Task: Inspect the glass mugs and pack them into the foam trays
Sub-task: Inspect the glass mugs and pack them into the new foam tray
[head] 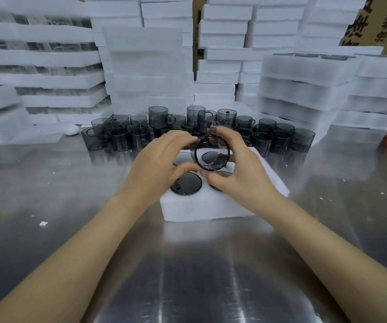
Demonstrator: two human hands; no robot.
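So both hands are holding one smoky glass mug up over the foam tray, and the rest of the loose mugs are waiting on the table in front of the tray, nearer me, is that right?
Not quite. The head view shows the loose mugs standing behind the foam tray, farther from you, not nearer. The rest holds: the left hand and the right hand hold one smoky glass mug up over the tray.

Both hands [201, 164] gripping smoky glass mug [212, 152], foam tray [201, 209] beneath, steel table [71, 183]

Glossy smoked-glass mugs [281, 141], matt white foam tray [201, 208], brushed-metal table [71, 183].
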